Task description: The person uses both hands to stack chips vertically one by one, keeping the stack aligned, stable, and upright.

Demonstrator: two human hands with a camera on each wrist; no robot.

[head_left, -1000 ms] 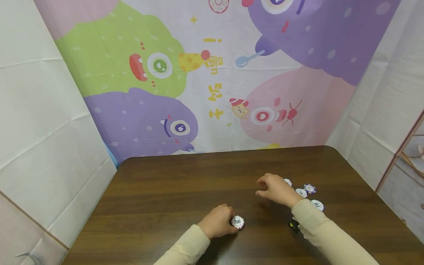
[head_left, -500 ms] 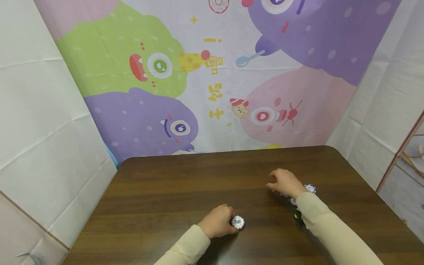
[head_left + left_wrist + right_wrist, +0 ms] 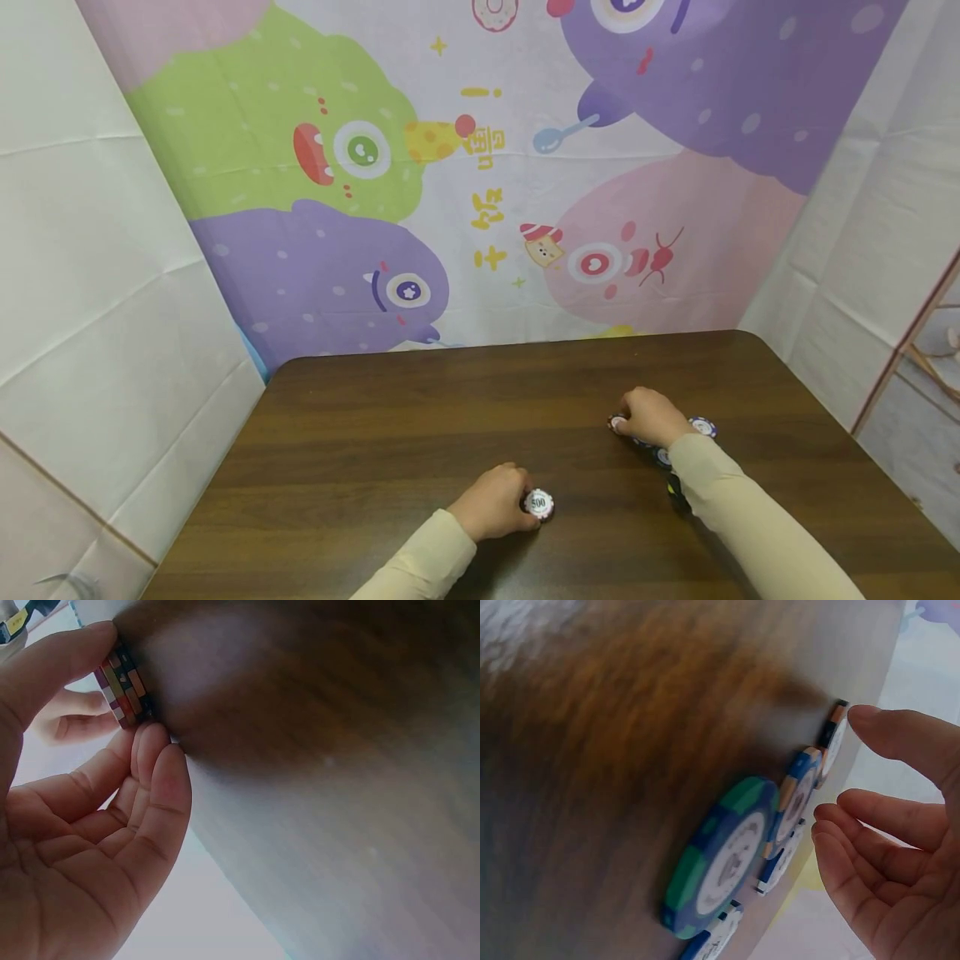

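Observation:
In the head view my left hand (image 3: 491, 502) pinches a short stack of poker chips (image 3: 539, 503), its white top face marked 500. From the left wrist view, thumb and fingertips close on opposite sides of this stack (image 3: 124, 684), whose striped edges show. My right hand (image 3: 654, 418) is over the loose chips at the right. A black-and-orange chip (image 3: 832, 742) lies near its thumb tip in the right wrist view, with the other fingers curved and apart from the thumb. That chip (image 3: 617, 423) shows beside the thumb from the head.
On the brown table (image 3: 375, 433), a blue-edged chip (image 3: 702, 427) lies right of the right hand. A green-and-blue chip (image 3: 721, 859) and a blue-and-orange chip (image 3: 795, 799) lie close together. A patterned cloth (image 3: 495, 192) hangs behind.
My right hand has moved right and slightly away from me, over the loose chips. The chip beside its thumb has come into sight. My left hand and its stack stay put.

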